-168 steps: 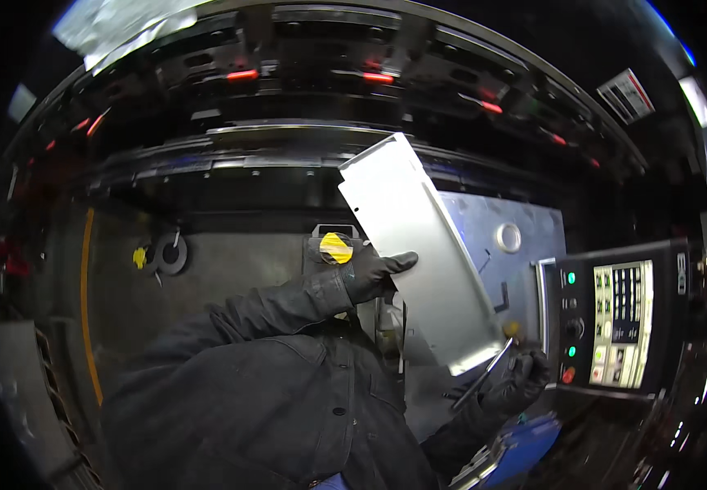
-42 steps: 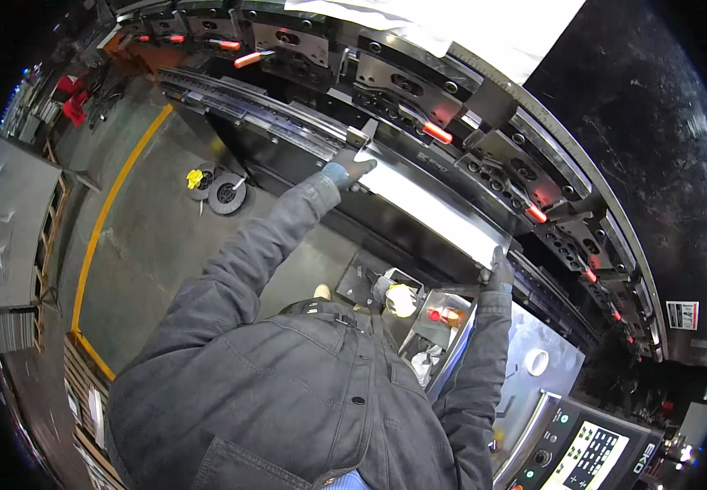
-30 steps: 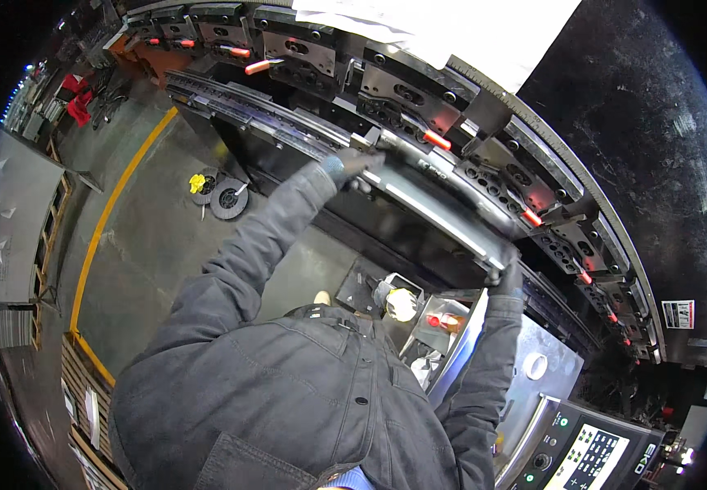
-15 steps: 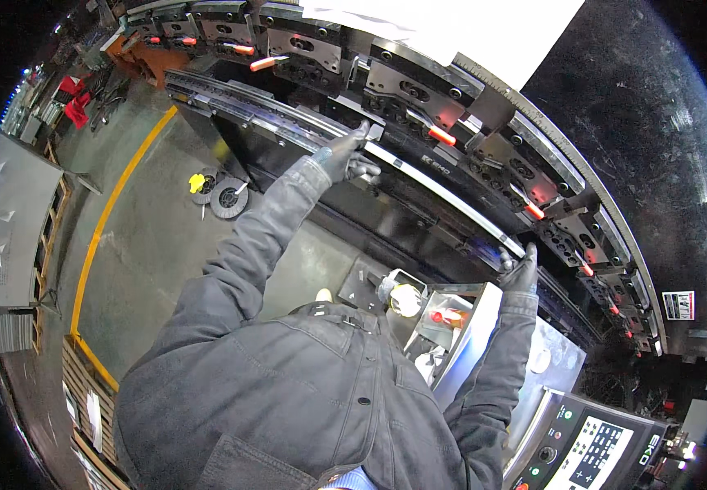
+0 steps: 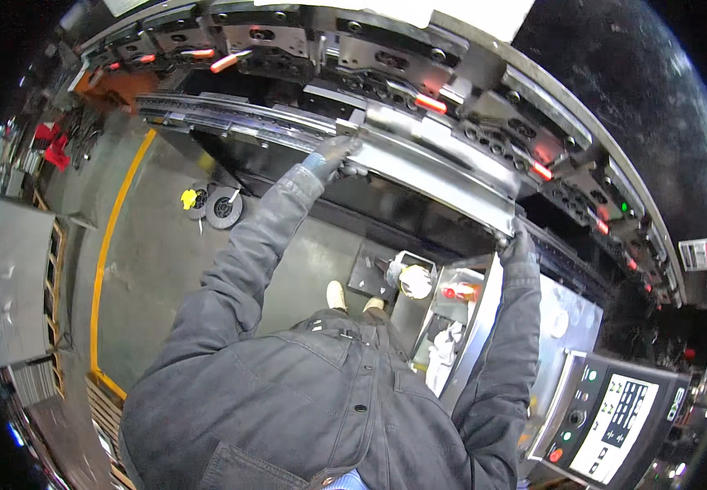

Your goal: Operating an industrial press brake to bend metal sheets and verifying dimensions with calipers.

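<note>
My left hand (image 5: 337,157), in a dark glove, is closed on the left end of a bent sheet-metal piece (image 5: 435,181). My right hand (image 5: 520,247), gloved too, grips the right end with its fingers at the near corner. The shiny piece lies between both hands, with its broad face showing and a raised edge along the far side. It rests at or just over the lower die rail (image 5: 239,116) of a press brake; actual contact cannot be made out. Above and beyond it runs the upper tool-clamp row (image 5: 394,61) with red-orange levers (image 5: 431,103).
A control panel (image 5: 615,425) stands at lower right, beside an open drawer (image 5: 477,327) holding a white cloth (image 5: 445,347). A foot pedal (image 5: 370,271) sits near my feet. Wire spools (image 5: 224,207) lie on the floor at left. Stacked sheets (image 5: 14,278) stand past a yellow line (image 5: 107,261).
The metal piece showed as a narrow strip before; now its broad face shows, turned toward me. Both hands keep their hold at its ends. The whole view has shifted slightly.
</note>
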`<state>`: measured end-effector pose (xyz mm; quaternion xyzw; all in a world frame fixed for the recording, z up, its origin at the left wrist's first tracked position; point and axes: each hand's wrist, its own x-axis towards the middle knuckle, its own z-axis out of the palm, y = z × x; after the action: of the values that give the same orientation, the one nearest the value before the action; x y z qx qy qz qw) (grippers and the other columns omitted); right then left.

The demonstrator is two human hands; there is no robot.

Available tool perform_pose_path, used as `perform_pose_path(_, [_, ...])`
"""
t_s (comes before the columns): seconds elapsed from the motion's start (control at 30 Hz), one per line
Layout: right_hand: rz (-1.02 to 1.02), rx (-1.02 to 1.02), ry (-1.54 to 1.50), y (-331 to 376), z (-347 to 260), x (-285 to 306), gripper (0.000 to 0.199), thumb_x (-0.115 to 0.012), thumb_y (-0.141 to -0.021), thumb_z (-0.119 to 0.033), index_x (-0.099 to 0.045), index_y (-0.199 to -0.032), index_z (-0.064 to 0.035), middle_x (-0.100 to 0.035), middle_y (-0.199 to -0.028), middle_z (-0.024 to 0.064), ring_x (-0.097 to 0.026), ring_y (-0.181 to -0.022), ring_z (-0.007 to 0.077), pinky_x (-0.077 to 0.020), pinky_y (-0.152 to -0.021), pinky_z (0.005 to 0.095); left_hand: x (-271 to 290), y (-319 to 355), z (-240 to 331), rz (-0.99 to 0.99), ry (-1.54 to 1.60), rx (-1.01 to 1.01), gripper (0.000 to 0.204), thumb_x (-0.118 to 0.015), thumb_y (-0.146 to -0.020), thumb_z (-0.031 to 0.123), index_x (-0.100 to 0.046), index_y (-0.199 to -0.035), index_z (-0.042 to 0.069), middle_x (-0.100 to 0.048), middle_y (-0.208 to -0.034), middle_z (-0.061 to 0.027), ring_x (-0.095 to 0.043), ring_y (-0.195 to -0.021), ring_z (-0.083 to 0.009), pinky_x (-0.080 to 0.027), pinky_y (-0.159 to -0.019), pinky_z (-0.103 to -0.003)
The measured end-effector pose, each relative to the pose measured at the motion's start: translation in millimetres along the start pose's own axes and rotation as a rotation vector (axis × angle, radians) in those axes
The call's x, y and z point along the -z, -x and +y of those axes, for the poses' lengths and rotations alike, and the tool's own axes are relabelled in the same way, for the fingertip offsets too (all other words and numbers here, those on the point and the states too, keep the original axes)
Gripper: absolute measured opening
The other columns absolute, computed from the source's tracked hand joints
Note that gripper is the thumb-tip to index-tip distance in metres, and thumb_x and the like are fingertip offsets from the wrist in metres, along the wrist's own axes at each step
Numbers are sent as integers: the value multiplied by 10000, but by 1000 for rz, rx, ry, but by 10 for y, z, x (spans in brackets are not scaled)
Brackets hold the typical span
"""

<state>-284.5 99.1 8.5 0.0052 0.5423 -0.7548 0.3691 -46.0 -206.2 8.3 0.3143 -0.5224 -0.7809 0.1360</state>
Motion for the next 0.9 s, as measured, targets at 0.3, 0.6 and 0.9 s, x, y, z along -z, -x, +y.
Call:
perform_pose_path(0.3, [171, 305, 1, 1143, 111, 276, 283, -507, -808, -155, -517, -1007, 46, -559, -710, 92, -432, -402, 92, -354, -354, 166, -170, 1114, -274, -207, 128, -66, 656, -598, -790, 311, -323, -1302, 6, -507, -1141, -150, -508, -1033, -260, -444, -842, -351])
perform_pose_path(0.6, [120, 381, 150, 2628, 898, 592, 273, -512, -858, -167, -485, -1064, 10, -572, -866, 85, -526, -672, 104, -409, -507, 178, -1445, 1258, -837, -500, 739, 122, 529, -575, -825, 359, -410, -1226, 56, -508, -1184, -109, -480, -1109, -242, -394, -944, -409])
perform_pose_path(0.9, [1180, -79, 1745, 2301, 747, 2390, 521, -600, -758, -395, -494, -1127, -44, -573, -833, 159, -528, -648, 302, -434, -600, 414, -2152, 1078, -1039, -667, -676, -406, 203, -497, -807, 106, -486, -958, -31, -546, -913, -119, -523, -799, -201, -434, -729, -330])
